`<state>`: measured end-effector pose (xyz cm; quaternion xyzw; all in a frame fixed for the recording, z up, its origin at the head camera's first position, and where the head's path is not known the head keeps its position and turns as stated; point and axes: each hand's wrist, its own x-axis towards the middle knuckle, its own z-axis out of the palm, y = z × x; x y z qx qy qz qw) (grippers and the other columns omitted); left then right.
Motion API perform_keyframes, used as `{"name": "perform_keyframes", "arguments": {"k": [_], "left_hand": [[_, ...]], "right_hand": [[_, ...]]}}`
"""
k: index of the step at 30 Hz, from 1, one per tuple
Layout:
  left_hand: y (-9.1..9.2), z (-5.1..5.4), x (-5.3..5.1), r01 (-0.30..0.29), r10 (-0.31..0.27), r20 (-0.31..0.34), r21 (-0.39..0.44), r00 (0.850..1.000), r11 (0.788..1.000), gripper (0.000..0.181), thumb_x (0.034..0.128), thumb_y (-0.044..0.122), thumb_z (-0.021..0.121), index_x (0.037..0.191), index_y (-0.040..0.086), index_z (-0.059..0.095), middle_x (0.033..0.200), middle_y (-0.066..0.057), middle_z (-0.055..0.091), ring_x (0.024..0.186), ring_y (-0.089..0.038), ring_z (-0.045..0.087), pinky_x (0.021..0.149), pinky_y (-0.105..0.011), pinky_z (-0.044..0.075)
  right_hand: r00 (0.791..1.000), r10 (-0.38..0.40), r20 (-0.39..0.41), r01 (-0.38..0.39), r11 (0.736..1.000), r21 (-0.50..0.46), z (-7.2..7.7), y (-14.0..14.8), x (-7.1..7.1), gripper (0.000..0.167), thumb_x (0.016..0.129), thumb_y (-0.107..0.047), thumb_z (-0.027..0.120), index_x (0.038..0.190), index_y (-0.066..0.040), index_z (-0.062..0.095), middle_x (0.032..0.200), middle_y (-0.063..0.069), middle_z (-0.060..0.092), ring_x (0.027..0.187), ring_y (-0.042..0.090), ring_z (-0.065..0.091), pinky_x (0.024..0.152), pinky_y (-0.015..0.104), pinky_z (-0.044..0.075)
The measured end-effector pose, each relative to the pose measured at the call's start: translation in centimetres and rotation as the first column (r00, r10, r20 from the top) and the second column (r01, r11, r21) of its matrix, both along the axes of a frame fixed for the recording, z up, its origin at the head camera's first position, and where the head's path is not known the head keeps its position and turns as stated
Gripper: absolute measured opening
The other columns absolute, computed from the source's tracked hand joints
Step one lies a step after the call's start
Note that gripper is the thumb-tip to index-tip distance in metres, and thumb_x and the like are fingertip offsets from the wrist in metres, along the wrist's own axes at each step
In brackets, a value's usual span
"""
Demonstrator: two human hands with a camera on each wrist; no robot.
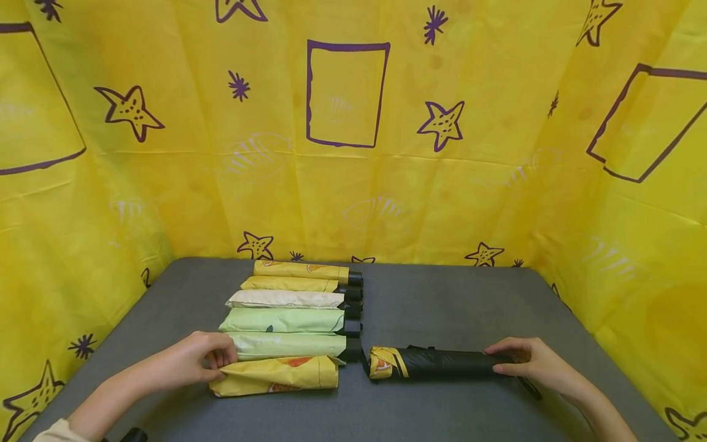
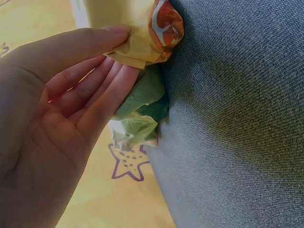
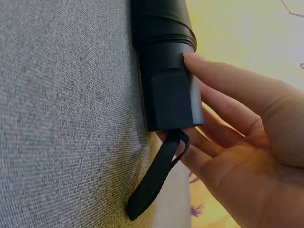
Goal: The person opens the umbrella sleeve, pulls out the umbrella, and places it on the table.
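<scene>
A yellow fabric umbrella sleeve (image 1: 282, 376) with orange fruit prints lies at the front of the row, no handle showing at its right end. My left hand (image 1: 199, 356) pinches its left end between thumb and fingers, as the left wrist view shows on the crumpled yellow cloth (image 2: 137, 47). To the right lies a folded black umbrella (image 1: 447, 363), its left end showing yellow printed cloth. Around its black handle (image 3: 171, 95) my right hand (image 1: 525, 362) holds with thumb and fingers on opposite sides. A black wrist strap (image 3: 154, 183) hangs from the handle's end.
Behind the sleeve, several folded umbrellas lie in a row, among them light green (image 1: 284, 345), white (image 1: 287, 299) and yellow (image 1: 301, 270), black handles to the right. A dark object (image 1: 134, 435) shows at the grey table's (image 1: 442, 307) lower left. Yellow printed cloth (image 1: 353, 196) surrounds the table.
</scene>
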<state>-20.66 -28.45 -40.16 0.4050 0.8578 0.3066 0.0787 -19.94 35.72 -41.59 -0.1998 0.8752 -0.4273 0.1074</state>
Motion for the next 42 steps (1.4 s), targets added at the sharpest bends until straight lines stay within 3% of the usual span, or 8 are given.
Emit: {"name": "perform_keyframes", "arguments": {"k": [6,9,15,20,24,33,42], "left_hand": [[0.1,0.0,0.1,-0.008,0.009,0.046,-0.007,0.999,1.0,0.021,0.0822,0.006,0.075,0.097,0.016,0.064,0.09,0.004,0.064,0.076,0.005,0.057,0.06,-0.021,0.053],[0.1,0.0,0.1,-0.008,0.009,0.043,-0.01,0.999,1.0,0.021,0.0821,0.007,0.076,0.097,0.015,0.064,0.09,0.004,0.064,0.076,0.005,0.057,0.061,-0.021,0.053],[0.1,0.0,0.1,0.003,-0.003,0.004,0.01,1.0,1.0,0.023,0.0809,0.007,0.077,0.098,0.015,0.064,0.089,0.003,0.065,0.076,0.005,0.058,0.06,-0.021,0.053],[0.1,0.2,0.3,0.016,-0.014,-0.073,0.038,0.997,0.999,0.023,0.0809,0.013,0.079,0.099,0.016,0.065,0.09,0.003,0.066,0.076,0.004,0.059,0.06,-0.021,0.054],[0.2,0.7,0.4,-0.008,0.013,-0.118,0.048,0.993,0.999,0.021,0.0826,0.022,0.078,0.099,0.019,0.065,0.09,0.006,0.066,0.076,0.004,0.058,0.06,-0.021,0.052],[0.0,1.7,-0.1,-0.075,0.082,-0.194,0.046,0.978,0.996,0.023,0.0825,0.02,0.078,0.101,0.016,0.066,0.093,0.003,0.067,0.079,-0.005,0.06,0.061,-0.022,0.052],[-0.5,1.9,-0.9,-0.152,0.152,-0.273,0.02,0.95,0.988,0.029,0.0801,0.018,0.08,0.105,0.015,0.065,0.098,0.003,0.066,0.079,-0.003,0.056,0.062,-0.023,0.052]], "right_hand": [[0.999,-0.04,-0.003,0.04,0.999,0.032,0.0,-0.3,0.0,0.031,0.091,-0.022,0.068,0.118,-0.006,0.068,0.119,0.018,0.068,0.104,-0.013,0.056,0.081,0.014,0.052],[0.999,-0.052,0.005,0.052,0.999,0.012,-0.1,-0.5,0.0,0.033,0.092,-0.02,0.067,0.119,-0.001,0.067,0.119,0.021,0.067,0.102,-0.011,0.059,0.08,0.016,0.053],[0.994,-0.086,0.067,0.089,0.995,-0.042,0.3,-1.3,0.0,0.041,0.094,-0.022,0.064,0.125,0.006,0.061,0.121,0.027,0.065,0.098,-0.005,0.065,0.079,0.018,0.055],[0.991,-0.129,0.04,0.132,0.988,-0.074,0.6,-2.6,-0.4,0.044,0.094,-0.022,0.064,0.127,0.007,0.059,0.121,0.026,0.065,0.097,-0.001,0.067,0.08,0.018,0.055],[0.988,-0.153,0.032,0.156,0.982,-0.108,0.6,-3.8,-0.7,0.045,0.094,-0.023,0.065,0.127,0.006,0.059,0.122,0.026,0.064,0.096,-0.001,0.067,0.08,0.019,0.055],[0.991,-0.131,-0.001,0.13,0.985,-0.11,0.2,-6.4,-1.5,0.043,0.091,-0.026,0.068,0.123,0.002,0.063,0.12,0.024,0.067,0.095,0.002,0.068,0.08,0.019,0.055],[0.996,-0.026,-0.09,0.012,0.988,-0.156,-0.1,-9.4,-2.0,0.038,0.091,-0.02,0.069,0.119,0.005,0.065,0.114,0.026,0.068,0.096,0.002,0.068,0.08,0.019,0.056]]}}
